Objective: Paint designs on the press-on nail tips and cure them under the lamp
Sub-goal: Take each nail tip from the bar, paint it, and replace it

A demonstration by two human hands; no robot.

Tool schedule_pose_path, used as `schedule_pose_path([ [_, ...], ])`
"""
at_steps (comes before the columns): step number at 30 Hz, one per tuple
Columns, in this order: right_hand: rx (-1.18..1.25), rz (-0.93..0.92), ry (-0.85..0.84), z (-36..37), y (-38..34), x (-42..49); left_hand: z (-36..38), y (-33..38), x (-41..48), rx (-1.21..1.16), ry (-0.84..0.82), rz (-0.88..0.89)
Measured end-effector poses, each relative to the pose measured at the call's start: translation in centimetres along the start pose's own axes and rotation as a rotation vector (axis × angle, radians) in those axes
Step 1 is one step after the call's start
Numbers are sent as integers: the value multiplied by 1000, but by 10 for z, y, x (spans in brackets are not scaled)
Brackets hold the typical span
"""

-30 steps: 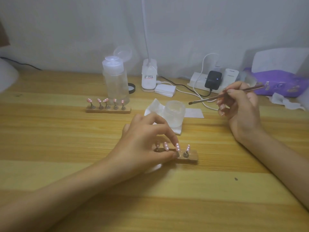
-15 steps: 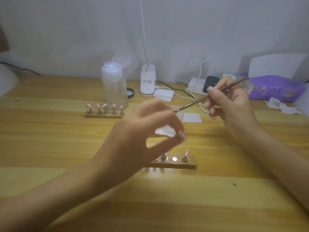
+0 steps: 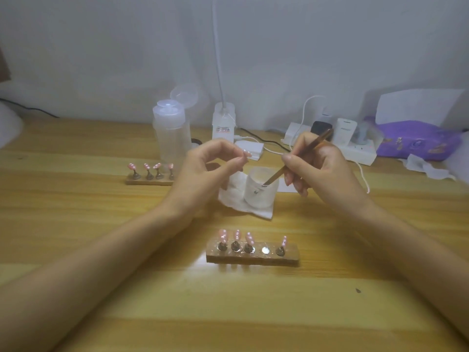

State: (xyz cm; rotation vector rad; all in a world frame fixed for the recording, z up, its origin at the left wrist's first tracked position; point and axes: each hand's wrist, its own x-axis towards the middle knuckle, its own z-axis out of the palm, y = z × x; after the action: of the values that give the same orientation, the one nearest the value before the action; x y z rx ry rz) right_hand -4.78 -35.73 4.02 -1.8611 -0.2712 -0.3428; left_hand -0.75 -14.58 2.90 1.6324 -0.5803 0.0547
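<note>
The left hand [image 3: 205, 171] had lifted a pink nail tip [image 3: 246, 154] off the wooden holder [image 3: 251, 257] in front of the frosted cup [image 3: 261, 196], leaving the fourth socket [image 3: 265, 250] bare. It held the tip raised just left of the cup, pinched between curled thumb and forefinger. The right hand [image 3: 319, 168], right of the cup, had swung the brush [image 3: 291, 163] down into it, fingers gripping the handle pen-style, probably loading or rinsing the bristles before painting that tip.
</note>
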Motion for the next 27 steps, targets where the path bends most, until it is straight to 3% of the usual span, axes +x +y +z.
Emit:
schedule_pose_path([
  [12,408,159,300,-1,19,-9,-4,-20,-5,17,19,18],
  [27,549,201,365,-5,26,-9,-2,-26,-4,109,29,12],
])
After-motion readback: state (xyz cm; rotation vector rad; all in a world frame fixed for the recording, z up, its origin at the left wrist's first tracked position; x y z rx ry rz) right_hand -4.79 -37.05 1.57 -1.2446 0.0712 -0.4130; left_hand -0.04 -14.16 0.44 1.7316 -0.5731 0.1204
